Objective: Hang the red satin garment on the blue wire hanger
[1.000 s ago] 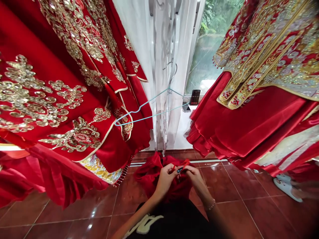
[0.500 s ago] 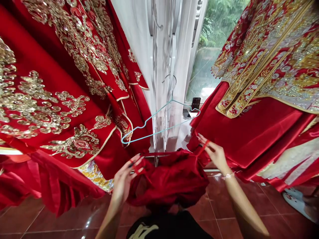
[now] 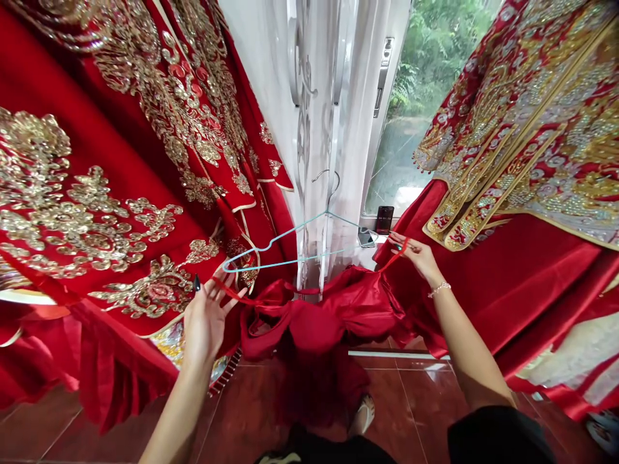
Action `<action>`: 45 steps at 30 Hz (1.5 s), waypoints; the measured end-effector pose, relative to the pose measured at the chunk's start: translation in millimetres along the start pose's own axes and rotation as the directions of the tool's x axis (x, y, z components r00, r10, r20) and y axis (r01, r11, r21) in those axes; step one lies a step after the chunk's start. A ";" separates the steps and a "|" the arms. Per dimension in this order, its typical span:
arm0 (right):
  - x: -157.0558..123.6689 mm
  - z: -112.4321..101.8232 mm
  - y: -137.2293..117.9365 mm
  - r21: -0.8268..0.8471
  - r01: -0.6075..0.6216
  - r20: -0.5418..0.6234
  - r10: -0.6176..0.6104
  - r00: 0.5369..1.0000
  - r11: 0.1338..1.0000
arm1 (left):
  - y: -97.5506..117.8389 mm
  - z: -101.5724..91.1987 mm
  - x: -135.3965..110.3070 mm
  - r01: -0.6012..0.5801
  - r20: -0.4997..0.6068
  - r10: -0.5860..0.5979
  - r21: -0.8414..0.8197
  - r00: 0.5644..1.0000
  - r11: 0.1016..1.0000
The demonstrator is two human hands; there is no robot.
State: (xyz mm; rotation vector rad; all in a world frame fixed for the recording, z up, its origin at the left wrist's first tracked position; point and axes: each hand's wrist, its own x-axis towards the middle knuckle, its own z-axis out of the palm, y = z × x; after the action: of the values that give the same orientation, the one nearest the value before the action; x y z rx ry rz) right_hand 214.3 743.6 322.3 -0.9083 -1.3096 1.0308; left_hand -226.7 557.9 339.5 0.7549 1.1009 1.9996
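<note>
Red satin garment (image 3: pixel 319 319) hangs in a loose bunch between the two hands, below a turquoise wire hanger (image 3: pixel 290 252); whether the two touch cannot be made out. Thin red strap (image 3: pixel 242 296) leaves the garment's upper edge toward the left hand (image 3: pixel 207 319), whose fingers are spread apart and raised. The strap crosses near those fingers, but a grip on it cannot be confirmed. Small dark object (image 3: pixel 196 282) sits at the left hand's outer fingertip, too small to identify. Right hand (image 3: pixel 420 258) is pinched closed on a second red strap (image 3: pixel 399 250) at the garment's far side, and a beaded bracelet (image 3: pixel 439 290) circles that wrist.

Gold-embroidered red gowns (image 3: pixel 111 193) hang close on the left, with a matching red-and-gold gown (image 3: pixel 503 148) on the right, both cut off by the frame. Behind the hanger falls a sheer white curtain (image 3: pixel 358 135). Black smartphone (image 3: pixel 384 220) stands at a window (image 3: pixel 425 77) showing blurred greenery. Glossy red-brown floor tiles (image 3: pixel 416 412) run below.
</note>
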 end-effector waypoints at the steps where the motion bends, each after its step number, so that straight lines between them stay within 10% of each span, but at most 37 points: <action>1: -2.5 3.9 1.4 -0.003 -0.002 0.015 0.002 1.000 1.000 | -0.6 0.7 4.7 -0.001 -0.006 0.001 -0.006 1.000 1.000; 35: -44.5 56.3 -63.5 -0.347 0.117 0.256 -0.026 0.966 0.931 | 37.3 -3.5 53.8 -0.066 0.119 0.032 0.288 0.992 0.956; 45: -46.1 38.3 -66.9 -0.474 0.292 0.330 -0.141 0.934 0.831 | 49.7 35.6 80.4 -0.077 0.319 -0.039 0.343 0.947 0.936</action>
State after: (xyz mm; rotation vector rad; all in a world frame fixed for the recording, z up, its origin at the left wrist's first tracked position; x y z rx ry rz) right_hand 182.2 677.5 374.1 -0.9963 -1.9465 0.6427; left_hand -260.7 620.4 411.2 1.2354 1.2676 1.6309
